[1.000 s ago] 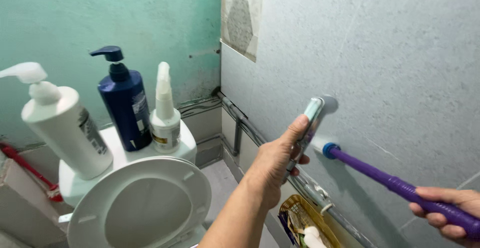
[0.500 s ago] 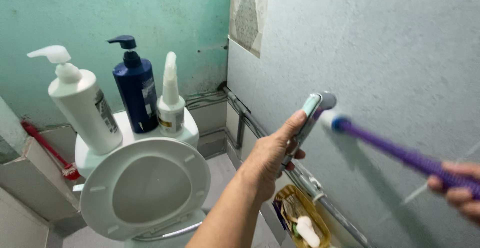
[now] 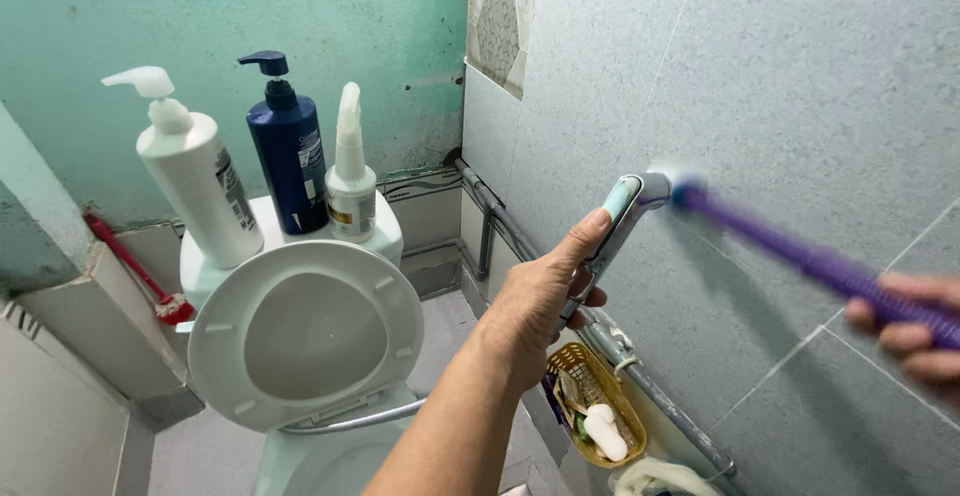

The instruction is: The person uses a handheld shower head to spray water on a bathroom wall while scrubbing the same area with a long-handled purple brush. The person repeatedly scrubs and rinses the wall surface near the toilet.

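Head view shows a grey tiled wall (image 3: 780, 86) on the right and a toilet (image 3: 300, 336) with its lid raised on the left, three bottles (image 3: 290, 146) on the tank. Near the wall, the left hand (image 3: 535, 301) has its grip closed around a spray nozzle (image 3: 625, 211), thumb on the lever. The right hand (image 3: 915, 326) grips a purple-handled brush (image 3: 800, 256), its head pressed on the wall beside the nozzle. Scrubbing looks mid-way; the tiles show no foam.
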